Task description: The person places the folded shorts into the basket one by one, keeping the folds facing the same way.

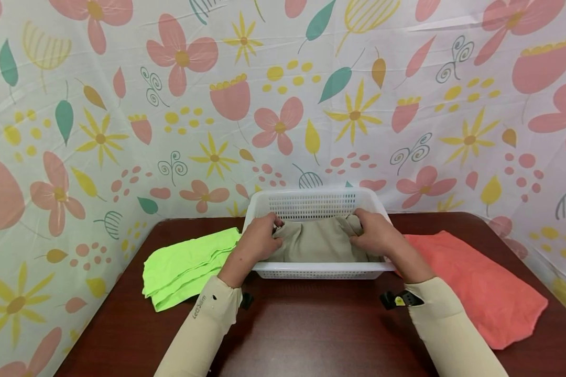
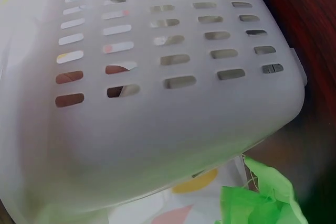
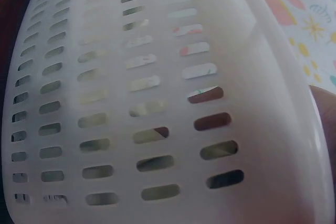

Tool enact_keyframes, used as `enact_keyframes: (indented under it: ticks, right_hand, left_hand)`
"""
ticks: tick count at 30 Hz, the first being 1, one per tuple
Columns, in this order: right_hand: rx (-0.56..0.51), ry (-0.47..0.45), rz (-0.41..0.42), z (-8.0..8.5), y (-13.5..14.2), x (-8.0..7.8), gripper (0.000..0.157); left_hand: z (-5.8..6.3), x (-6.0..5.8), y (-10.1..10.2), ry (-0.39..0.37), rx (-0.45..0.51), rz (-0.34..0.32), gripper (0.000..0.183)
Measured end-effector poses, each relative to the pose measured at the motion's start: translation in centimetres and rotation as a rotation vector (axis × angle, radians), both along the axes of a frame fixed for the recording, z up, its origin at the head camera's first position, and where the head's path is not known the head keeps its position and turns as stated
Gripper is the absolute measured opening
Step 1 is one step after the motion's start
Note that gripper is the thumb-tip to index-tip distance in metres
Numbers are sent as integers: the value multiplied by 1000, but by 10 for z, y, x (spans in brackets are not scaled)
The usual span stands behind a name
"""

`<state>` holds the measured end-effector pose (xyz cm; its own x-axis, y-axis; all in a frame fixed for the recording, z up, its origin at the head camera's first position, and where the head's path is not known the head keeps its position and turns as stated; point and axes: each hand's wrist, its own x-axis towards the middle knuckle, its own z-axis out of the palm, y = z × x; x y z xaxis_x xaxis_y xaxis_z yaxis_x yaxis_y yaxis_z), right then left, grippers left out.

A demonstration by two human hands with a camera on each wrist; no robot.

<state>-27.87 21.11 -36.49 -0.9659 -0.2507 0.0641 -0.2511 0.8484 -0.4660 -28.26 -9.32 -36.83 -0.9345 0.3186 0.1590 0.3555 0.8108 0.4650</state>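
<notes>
A khaki folded cloth (image 1: pixel 323 240) lies inside a white slotted plastic basket (image 1: pixel 323 270). My left hand (image 1: pixel 260 240) reaches over the left rim and pinches the cloth at its left end. At the opposite end, my right hand (image 1: pixel 379 235) pinches the cloth between thumb and curled fingers. The left wrist view is filled by the basket's slotted wall (image 2: pixel 157 124), with parts of the cloth visible through the slots. Another slotted side of the basket (image 3: pixel 115 93) fills most of the right wrist view. Neither wrist view shows the fingertips.
A neon green folded cloth (image 1: pixel 188 267) lies left of the basket on the dark red-brown table (image 1: pixel 311 324). To the right, a coral red cloth (image 1: pixel 476 288) is spread near the table's right edge. A flower-printed sheet (image 1: pixel 283 94) hangs close behind the basket.
</notes>
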Motion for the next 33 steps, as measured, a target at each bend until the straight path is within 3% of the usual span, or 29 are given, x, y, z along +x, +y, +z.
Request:
enact_keyframes:
  ticks: [11, 21, 33]
  right_hand:
    - [37, 22, -4, -5, -4, 0, 43]
    - [79, 40, 4, -11, -6, 0, 36]
    - [109, -43, -12, -11, -8, 2, 31]
  left_hand:
    - [-1, 1, 5, 32, -120, -5, 32]
    - [-5, 2, 6, 5, -164, 0, 34]
    - [-6, 2, 7, 10, -168, 1, 37]
